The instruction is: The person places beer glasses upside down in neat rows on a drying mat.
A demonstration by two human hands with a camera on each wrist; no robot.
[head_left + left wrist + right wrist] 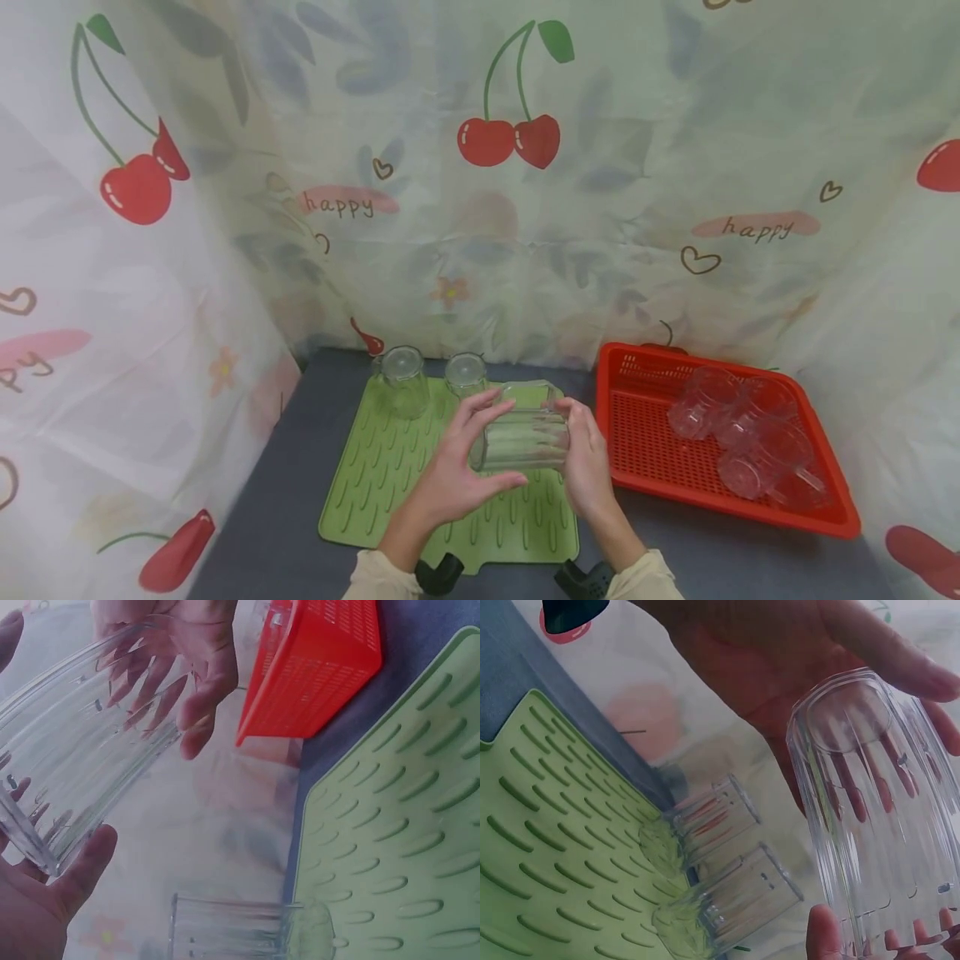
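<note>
A clear ribbed glass (525, 435) is held between both hands above the green drying mat (375, 475). It is tilted, its closed base toward the back. My left hand (480, 446) grips its left side with fingers on top and thumb below. On the glass's right side my right hand (581, 450) wraps around it. In the left wrist view the glass (67, 750) fills the upper left, the right hand's fingers (187, 682) showing through it. The right wrist view has the glass (877, 817) close up against the left palm (802, 667).
Two clear glasses (405, 382) (465, 375) stand upside down at the mat's far edge. A red slotted basket (645, 425) on the right holds several clear glass mugs (742, 433). Cherry-print curtains close in the dark table (285, 500) on three sides.
</note>
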